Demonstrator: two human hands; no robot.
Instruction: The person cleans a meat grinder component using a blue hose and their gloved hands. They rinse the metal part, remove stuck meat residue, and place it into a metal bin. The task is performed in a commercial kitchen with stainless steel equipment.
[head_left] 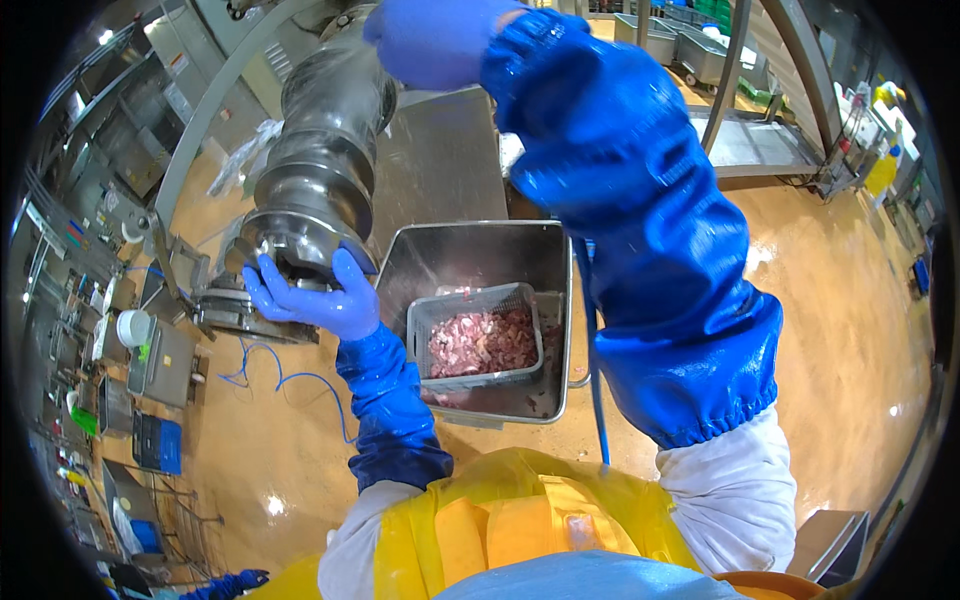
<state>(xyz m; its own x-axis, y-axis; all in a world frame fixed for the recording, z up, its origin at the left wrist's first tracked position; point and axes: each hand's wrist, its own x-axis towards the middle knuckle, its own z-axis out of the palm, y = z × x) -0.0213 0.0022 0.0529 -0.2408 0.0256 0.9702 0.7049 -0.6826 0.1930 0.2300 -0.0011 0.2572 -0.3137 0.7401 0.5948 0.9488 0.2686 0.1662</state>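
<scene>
A large shiny metal auger screw [312, 190] slants from the top of the view toward me. At its near end, my gloved left hand [335, 300] grips the rim, with thumb and fingers set apart around the opening. My gloved right hand [440, 42] is raised over the auger's far part. Its back faces me and the fingers look closed; whatever they hold is hidden. Fine mist hangs around the metal beside that hand. A blue hose [596, 380] runs down from behind my right sleeve.
Below the auger stands a deep metal tub [556, 270] with a grey perforated crate [412, 335] inside, holding pinkish meat scraps [485, 342]. A steel panel [440, 160] lies behind. A thin blue hose [300, 376] loops on the wet tan floor [840, 300]. Equipment lines the left side.
</scene>
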